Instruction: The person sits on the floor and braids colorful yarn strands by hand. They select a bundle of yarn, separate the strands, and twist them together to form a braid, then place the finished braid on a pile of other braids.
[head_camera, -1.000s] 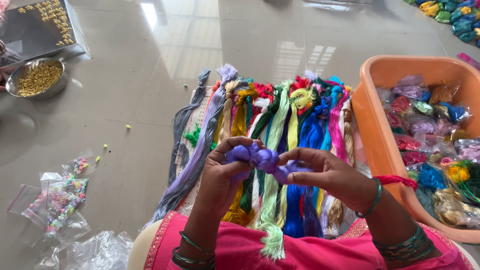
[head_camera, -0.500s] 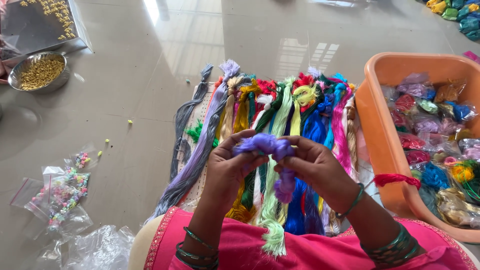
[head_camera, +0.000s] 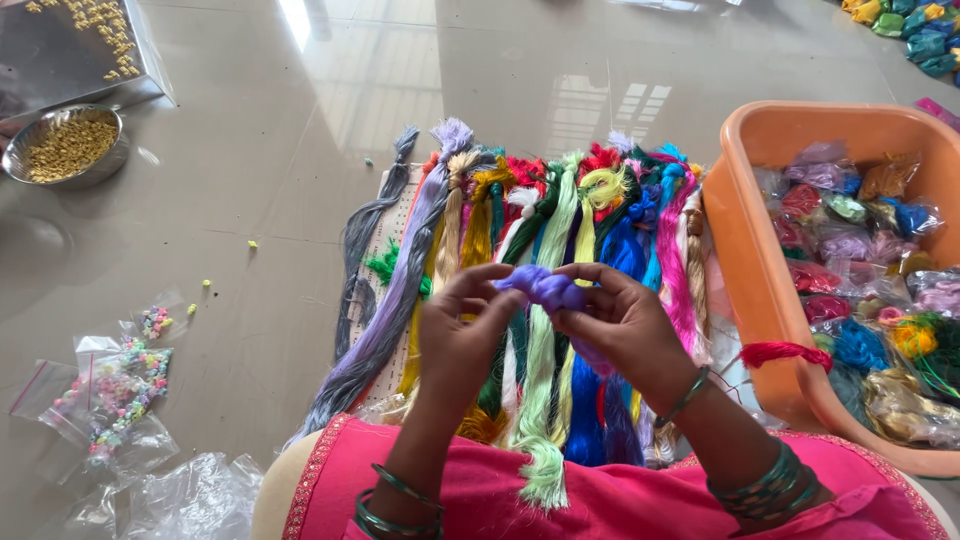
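Above the row of bright thread bundles (head_camera: 545, 290), a purple thread bunch (head_camera: 545, 287) is pinched by the left hand (head_camera: 462, 335) and right hand (head_camera: 622, 325). Fingers are curled tight on it, perhaps knotting. An orange tub (head_camera: 765, 265) is seen nearby.

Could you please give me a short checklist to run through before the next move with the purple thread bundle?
1. Both hands on the purple thread bundle: ok, left hand and right hand pinch it from either side.
2. Bundle lifted above the row of coloured thread skeins: ok.
3. Loose tail free of the skeins below: cannot tell, the right hand hides it.
4. Orange tub beside the right hand: ok, open and already holding bagged threads.
5. Bead packets away from the hands: ok, on the floor to the left.
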